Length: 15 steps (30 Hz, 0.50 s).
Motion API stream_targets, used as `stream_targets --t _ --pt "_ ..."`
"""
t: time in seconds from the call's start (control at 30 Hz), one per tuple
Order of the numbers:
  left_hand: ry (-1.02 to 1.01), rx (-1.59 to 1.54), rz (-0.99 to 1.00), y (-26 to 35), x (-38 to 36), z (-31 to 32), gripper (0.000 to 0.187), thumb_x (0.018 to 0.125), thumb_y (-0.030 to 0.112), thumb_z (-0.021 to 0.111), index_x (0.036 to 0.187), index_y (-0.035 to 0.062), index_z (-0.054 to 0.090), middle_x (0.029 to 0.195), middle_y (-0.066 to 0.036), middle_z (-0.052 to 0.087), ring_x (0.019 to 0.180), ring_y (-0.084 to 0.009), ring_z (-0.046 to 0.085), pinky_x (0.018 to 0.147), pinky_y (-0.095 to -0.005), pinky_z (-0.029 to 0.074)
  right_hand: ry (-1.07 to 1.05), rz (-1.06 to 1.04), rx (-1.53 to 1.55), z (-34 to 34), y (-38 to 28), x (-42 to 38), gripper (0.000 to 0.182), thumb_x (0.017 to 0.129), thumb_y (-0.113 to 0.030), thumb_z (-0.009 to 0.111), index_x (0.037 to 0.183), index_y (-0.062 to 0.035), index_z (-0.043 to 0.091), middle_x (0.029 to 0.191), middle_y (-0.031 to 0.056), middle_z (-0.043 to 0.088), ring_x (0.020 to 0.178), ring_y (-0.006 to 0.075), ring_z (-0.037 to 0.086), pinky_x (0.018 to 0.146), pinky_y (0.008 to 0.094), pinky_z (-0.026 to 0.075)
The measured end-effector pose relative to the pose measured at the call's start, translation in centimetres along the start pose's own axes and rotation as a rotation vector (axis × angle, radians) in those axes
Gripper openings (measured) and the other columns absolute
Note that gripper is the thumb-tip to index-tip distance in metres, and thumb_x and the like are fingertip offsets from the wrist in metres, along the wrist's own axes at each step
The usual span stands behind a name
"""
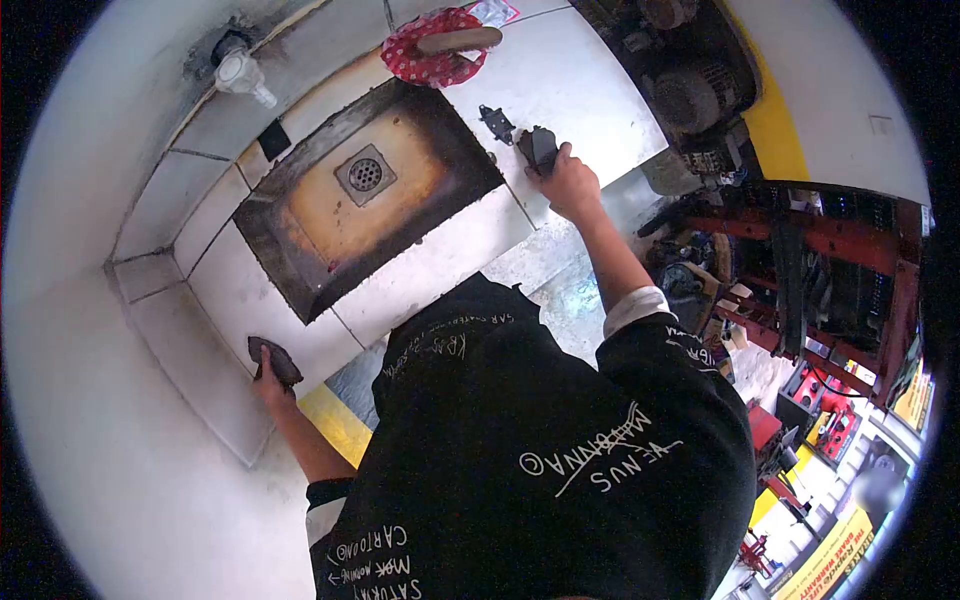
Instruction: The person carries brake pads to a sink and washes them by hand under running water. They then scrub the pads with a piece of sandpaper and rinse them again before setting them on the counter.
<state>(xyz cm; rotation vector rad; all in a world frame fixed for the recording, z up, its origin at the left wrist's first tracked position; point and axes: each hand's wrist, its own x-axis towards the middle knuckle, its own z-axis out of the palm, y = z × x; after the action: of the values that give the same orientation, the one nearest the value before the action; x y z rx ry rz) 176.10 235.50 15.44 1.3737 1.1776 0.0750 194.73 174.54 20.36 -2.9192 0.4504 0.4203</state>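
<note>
My left hand is closed on a dark, rough-edged flat piece at the left end of the white tiled counter. Its kind is hard to make out. On the right side, the fingers of my right hand are wrapped around a black block-like part, just above the counter or touching it. Close beside that part lies a small black bracket-like piece. Between my hands is a stained sunken basin with a square metal drain.
A white tap juts from the wall behind the basin. Red patterned cloth with a tan elongated object on it lies at the back. Dark machine parts and a red metal rack stand to the right.
</note>
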Motion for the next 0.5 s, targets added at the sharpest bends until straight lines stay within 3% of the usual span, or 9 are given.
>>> stream_targets --t 0.3,0.5 --pt "0.199 0.308 0.11 0.4 -1.5 2.2 0.05 0.075 0.028 0.079 0.105 -0.0075 0.061 0.096 -0.014 0.066 0.077 -0.0241 0.065 0.069 -0.0358 0.057 -0.128 0.035 -0.018 -0.6 0.5 0.8 0.069 0.083 -0.062 0.052 0.114 -0.002 0.04 0.101 0.0208 0.06 0.088 0.0354 0.066 0.073 0.0424 0.054" --pt "0.163 0.249 0.187 -1.1 0.6 0.6 0.045 0.075 0.028 0.079 0.102 -0.0043 0.066 0.092 -0.013 0.068 0.074 -0.0218 0.063 0.066 -0.0349 0.055 -0.157 0.047 0.051 -1.7 0.6 0.8 0.081 0.078 -0.067 0.054 0.12 0.0008 0.039 0.101 0.0233 0.06 0.09 0.0359 0.065 0.076 0.0427 0.053"
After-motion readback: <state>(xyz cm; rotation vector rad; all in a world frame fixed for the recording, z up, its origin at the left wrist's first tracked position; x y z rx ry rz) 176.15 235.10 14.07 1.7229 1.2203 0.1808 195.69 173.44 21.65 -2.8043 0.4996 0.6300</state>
